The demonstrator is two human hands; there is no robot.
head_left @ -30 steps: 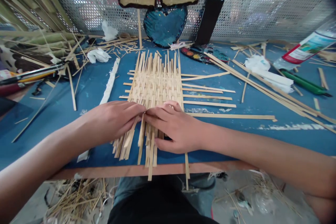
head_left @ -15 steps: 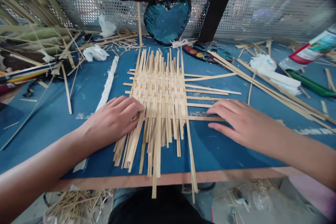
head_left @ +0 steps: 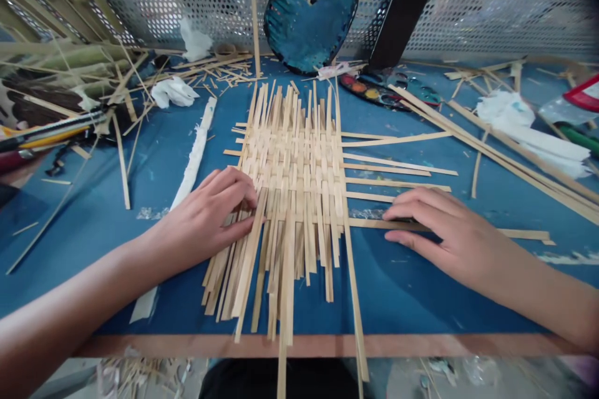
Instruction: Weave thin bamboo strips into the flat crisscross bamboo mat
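Note:
A half-woven mat of pale bamboo strips (head_left: pixel 294 174) lies in the middle of the blue table (head_left: pixel 397 287), with loose strip ends fanning toward me. My left hand (head_left: pixel 210 215) rests flat on the mat's lower left edge, fingers stretched out and pressing the strips down. My right hand (head_left: pixel 444 227) lies to the right of the mat, fingers extended over a long loose horizontal strip (head_left: pixel 519 234) that sticks out of the weave. Neither hand grips anything.
A paint palette (head_left: pixel 388 90), a dark blue heart-shaped woven piece (head_left: pixel 309 31) and a black phone (head_left: pixel 405 9) stand at the back against a perforated metal screen. Long strips (head_left: pixel 505 143), white tissue (head_left: pixel 515 118), bamboo stalks and tools (head_left: pixel 51 131) lie at the sides.
My right hand left the mat's lower middle and moved right onto the loose horizontal strip. My left hand stayed on the mat's left edge. The camera tilted closer.

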